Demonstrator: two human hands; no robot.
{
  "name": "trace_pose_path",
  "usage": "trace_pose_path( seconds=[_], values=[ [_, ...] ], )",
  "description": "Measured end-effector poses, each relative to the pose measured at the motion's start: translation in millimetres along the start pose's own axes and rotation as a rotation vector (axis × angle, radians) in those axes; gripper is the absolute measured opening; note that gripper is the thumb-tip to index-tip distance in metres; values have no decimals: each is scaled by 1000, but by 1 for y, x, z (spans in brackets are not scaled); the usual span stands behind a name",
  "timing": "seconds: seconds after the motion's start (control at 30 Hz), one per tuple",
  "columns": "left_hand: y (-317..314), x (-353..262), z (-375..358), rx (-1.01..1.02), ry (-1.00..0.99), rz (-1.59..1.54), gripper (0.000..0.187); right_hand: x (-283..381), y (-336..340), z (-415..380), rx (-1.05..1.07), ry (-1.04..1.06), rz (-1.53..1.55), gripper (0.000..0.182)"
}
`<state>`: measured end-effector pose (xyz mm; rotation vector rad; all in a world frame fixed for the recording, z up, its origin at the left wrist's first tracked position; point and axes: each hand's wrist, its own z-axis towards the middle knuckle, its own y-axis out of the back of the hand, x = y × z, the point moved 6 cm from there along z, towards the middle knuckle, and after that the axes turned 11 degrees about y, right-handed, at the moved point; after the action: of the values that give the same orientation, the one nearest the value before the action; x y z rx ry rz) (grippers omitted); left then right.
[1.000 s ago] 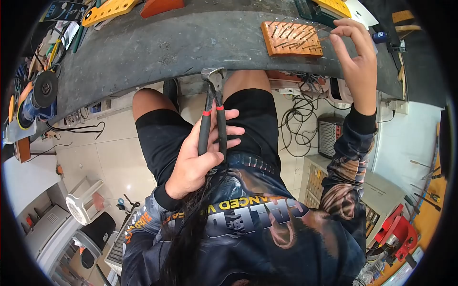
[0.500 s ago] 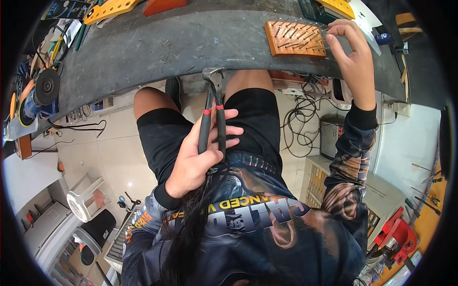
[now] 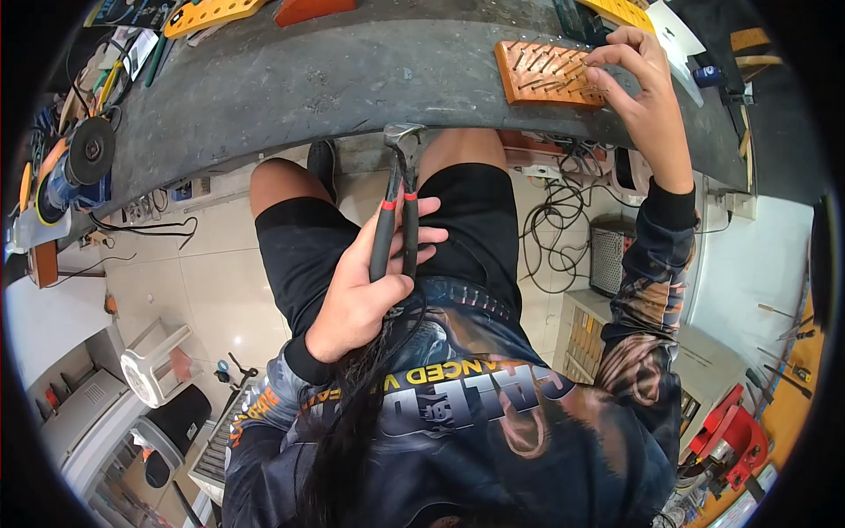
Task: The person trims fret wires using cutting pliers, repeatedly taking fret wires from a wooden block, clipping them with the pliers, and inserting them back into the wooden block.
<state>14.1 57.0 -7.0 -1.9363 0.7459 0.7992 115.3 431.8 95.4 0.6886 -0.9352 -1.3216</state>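
My left hand [image 3: 365,295] is wrapped around end-cutting nippers [image 3: 403,163] with black and red handles. Their steel head points up toward the bench edge, and their handles are slightly apart. At the upper right, my right hand [image 3: 647,84] reaches over the bench with thumb and index finger pinched at the right side of an orange-brown wooden block [image 3: 521,91]. Rows of thin metal wire pieces [image 3: 547,66] stand slanted in holes in this block. Whatever lies between those fingertips is too small to make out.
The dark bench top [image 3: 352,79] spans the upper view, its front edge just above my knees. An angle grinder [image 3: 84,163] sits at the left end. Near the back lies a yellow piece with round holes [image 3: 211,16]. A blue bottle [image 3: 707,76] stands at the right.
My right hand has moved left and slightly down, bringing its fingertips over the block's right side. The left hand holds the nippers almost as before; the view has shifted slightly.
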Motion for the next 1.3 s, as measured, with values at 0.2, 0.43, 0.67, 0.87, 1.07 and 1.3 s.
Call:
trace_pose_path(
  seconds=[0.2,0.43,0.67,0.87,1.07,1.3],
  values=[
    [2,-1,-2,0,-11,22,105,-8,18,1,-219,-21,272,13],
    [5,0,0,-53,-139,321,107,81,1,3,-66,-350,1065,15],
    [-1,-16,-5,-141,-177,505,107,157,-62,6,105,-296,688,14],
    [0,-17,-8,-158,-203,542,107,164,-71,6,61,-262,714,12],
    [-1,-19,-9,-152,-201,554,106,166,-73,6,34,-249,746,12],
    [0,-17,-10,-154,-225,552,106,165,-75,3,44,-255,732,14]
  ],
)
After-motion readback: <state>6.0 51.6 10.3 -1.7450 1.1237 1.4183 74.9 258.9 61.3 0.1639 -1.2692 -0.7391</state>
